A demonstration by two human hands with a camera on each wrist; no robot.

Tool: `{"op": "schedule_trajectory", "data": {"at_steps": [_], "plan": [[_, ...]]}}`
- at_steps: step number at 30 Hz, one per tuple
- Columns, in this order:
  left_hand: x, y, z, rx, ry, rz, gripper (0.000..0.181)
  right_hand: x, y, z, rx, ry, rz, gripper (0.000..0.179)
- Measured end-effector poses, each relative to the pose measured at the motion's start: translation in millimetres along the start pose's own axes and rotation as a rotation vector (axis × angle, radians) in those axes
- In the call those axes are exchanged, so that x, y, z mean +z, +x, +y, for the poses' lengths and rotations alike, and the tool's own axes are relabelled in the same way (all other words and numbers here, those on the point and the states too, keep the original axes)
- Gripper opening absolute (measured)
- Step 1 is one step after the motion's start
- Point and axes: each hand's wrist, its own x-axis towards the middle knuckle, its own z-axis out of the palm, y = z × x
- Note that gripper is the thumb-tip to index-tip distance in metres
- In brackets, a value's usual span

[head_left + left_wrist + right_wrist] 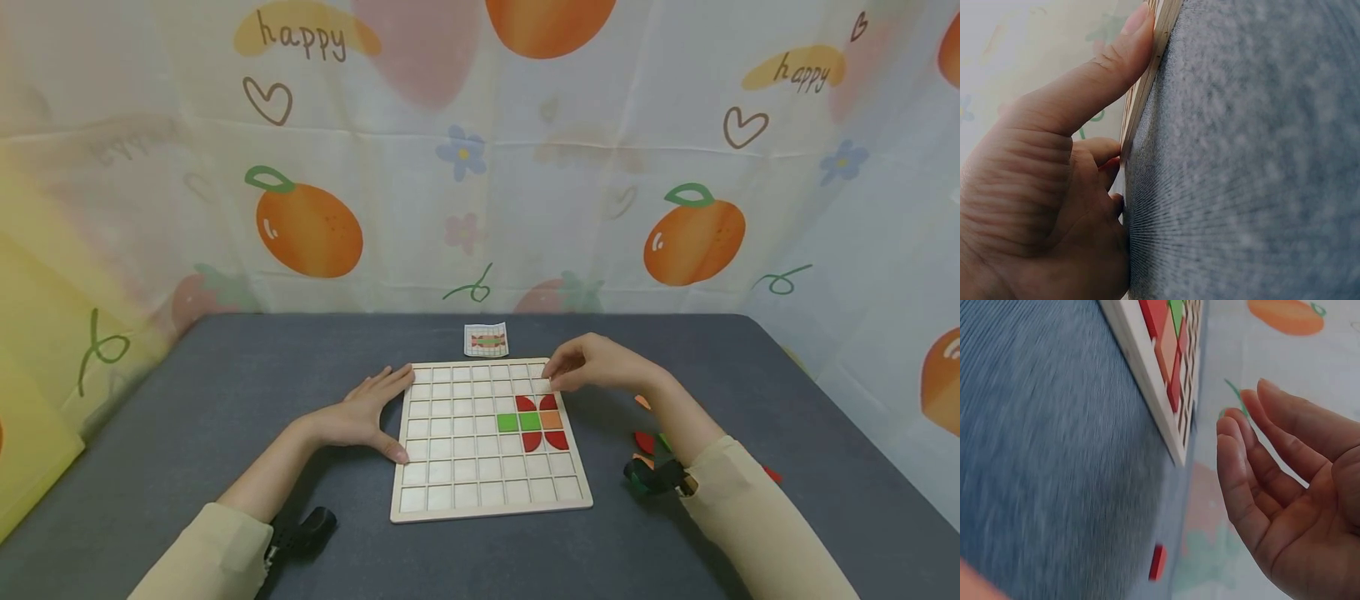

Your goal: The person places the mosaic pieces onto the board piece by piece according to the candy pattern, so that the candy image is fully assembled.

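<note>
A square wooden grid board (457, 475) lies on the dark table. Its right part carries green squares (507, 422), an orange square (551, 419) and several red rounded pieces (532, 441). Spread along the board's left edge, my left hand (358, 417) touches the rim with thumb and fingertips; its thumb (1116, 62) rests on the wooden edge. My right hand (592, 364) is over the board's far right corner, fingers loosely bent. In the right wrist view no piece shows between the thumb and fingers of this hand (1291, 487).
Behind the board lies a small card (486, 340) printed with a coloured grid pattern. Loose red (644, 442), orange and green pieces are scattered right of the board, partly under the right forearm. A patterned cloth (480, 208) hangs behind the table.
</note>
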Motion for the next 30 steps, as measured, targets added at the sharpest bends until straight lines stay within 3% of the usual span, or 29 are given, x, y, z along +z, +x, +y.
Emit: {"op": "schedule_trajectory", "data": {"at_steps": [8, 30], "plan": [[-0.3, -0.3, 0.2, -0.011, -0.008, 0.007, 0.125, -17.0, -22.6, 15.3, 0.074, -0.005, 0.044, 0.034], [0.0, -0.4, 0.6, 0.001, -0.007, 0.001, 0.125, -58.5, -87.6, 72.6, 0.163, 0.031, 0.069, 0.044]]}}
